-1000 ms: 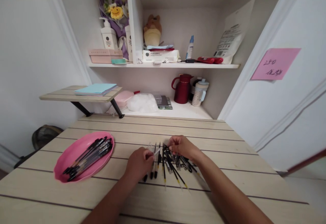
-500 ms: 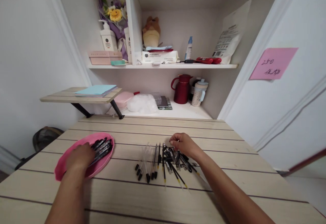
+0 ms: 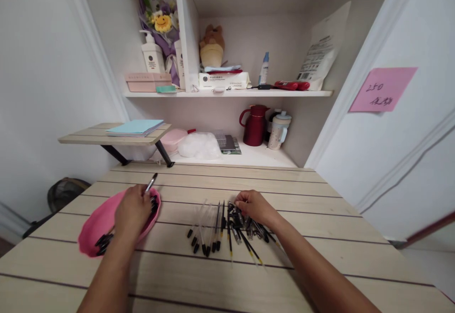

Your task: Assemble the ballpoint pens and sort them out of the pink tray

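Above the pink basin [image 3: 88, 223] at the left, my left hand [image 3: 133, 213] is closed on a pen [image 3: 151, 183] whose dark tip points up and away. More black pens [image 3: 104, 243] lie in the basin, partly hidden by my hand and forearm. My right hand [image 3: 254, 206] rests over a pile of pen parts [image 3: 245, 225], its thumb and fingers pinched together; what they hold, if anything, is hidden. Dark refills with yellowish ends [image 3: 250, 246] stick out of that pile toward me. Beside it lie several clear pen barrels with black caps [image 3: 202, 230].
A small raised shelf [image 3: 113, 135] with blue paper [image 3: 137, 127] stands at the table's back left. Behind the slatted table [image 3: 213, 284] are a red jug [image 3: 255, 125], a pale cup [image 3: 279, 132] and a white plastic bag [image 3: 199, 145].
My left hand has come up out of the basin and moved right, now with a pen in it. My right hand stays over the pile, nearly unmoved.
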Motion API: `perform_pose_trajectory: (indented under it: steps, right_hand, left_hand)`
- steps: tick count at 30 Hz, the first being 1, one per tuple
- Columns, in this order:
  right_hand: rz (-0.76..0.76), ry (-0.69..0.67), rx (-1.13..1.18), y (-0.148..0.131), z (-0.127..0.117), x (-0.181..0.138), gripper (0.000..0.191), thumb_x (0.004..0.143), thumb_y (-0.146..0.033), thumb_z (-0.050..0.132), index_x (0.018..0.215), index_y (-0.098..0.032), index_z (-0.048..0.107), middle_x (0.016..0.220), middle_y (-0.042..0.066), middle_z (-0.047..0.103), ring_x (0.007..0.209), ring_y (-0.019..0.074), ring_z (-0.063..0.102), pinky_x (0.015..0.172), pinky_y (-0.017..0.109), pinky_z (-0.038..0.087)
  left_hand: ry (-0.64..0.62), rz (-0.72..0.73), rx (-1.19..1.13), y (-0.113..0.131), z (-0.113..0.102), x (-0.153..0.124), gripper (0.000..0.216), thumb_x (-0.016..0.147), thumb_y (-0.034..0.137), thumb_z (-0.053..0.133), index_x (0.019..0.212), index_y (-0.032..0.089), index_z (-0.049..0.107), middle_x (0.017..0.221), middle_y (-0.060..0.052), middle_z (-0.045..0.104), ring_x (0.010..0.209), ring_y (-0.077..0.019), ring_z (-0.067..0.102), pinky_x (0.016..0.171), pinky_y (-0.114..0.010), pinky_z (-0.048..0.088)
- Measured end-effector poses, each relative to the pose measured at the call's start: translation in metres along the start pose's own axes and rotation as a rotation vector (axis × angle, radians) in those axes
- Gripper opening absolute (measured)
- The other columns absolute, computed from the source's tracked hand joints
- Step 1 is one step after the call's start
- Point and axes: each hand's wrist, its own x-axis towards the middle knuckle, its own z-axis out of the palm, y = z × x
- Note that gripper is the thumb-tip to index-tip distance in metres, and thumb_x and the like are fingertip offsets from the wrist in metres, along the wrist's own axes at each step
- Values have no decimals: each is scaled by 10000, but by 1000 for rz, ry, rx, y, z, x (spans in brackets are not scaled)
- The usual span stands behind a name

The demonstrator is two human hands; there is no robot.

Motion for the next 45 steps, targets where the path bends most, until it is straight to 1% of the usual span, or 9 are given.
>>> perform_pose_trajectory:
  steps: [3,7,12,19,24,30,34,41,45]
  right_hand:
    - [-14,8,2,2,4,1,133,690,-245,479,630,-168,570,488,-26,532,467,100,488,466,196,345]
    - [-9,-7,42,0,6,0,132,695,-232,469,616,-168,553,480,-32,514,448,92,471,457,194,344]
    - [1,-9,104,-7,10,-2,116,684,-214,489,593,-163,540,474,-37,491,435,84,468,439,191,329]
    - [54,-64,556,-23,29,-8,241,653,-336,599,816,-161,564,492,-54,495,404,70,450,383,177,296]
    - [84,-47,725,-30,31,-10,221,608,-322,649,735,-153,582,438,-59,475,385,57,410,385,178,288]
    - [61,95,844,-20,-10,-4,219,584,-301,658,719,-163,555,500,-56,490,404,43,385,400,178,262]
    - [61,102,629,-8,-32,-3,146,605,-231,605,723,-171,545,526,-51,501,455,66,428,442,191,299]
    - [-67,-43,-57,2,-14,0,103,535,-107,579,612,-173,595,573,-24,562,539,100,468,512,213,328]
    - [-48,48,96,-11,-3,-5,92,618,-260,595,630,-170,579,560,-19,551,523,100,465,496,214,327]
  left_hand:
    - [-69,179,-219,38,14,-17,284,792,308,346,957,174,535,905,-59,618,818,-183,559,703,-260,400]
    - [-245,367,-435,74,35,-42,233,771,260,367,917,184,532,819,-40,620,765,-172,554,672,-254,386]
    - [-371,383,-564,88,46,-56,185,744,224,393,838,174,544,711,-22,593,683,-156,529,612,-236,363]
    - [-462,430,-716,101,44,-66,214,731,224,432,899,180,556,792,-22,606,721,-147,523,671,-247,373]
    - [-418,355,-685,106,42,-68,78,678,230,490,666,167,533,639,2,558,625,-129,492,585,-234,356]
    - [-888,33,-905,100,35,-66,245,719,364,425,710,148,540,506,41,498,332,-52,361,342,-180,232]
    - [-906,-28,-966,94,35,-63,274,687,386,486,739,128,558,521,36,516,322,-34,375,317,-155,216]
    - [-846,-50,-998,92,45,-62,228,656,324,544,780,134,557,515,57,491,333,-29,402,321,-136,233]
    - [-771,-36,-1051,96,50,-65,202,623,280,593,756,134,552,529,64,469,351,-32,409,335,-147,276]
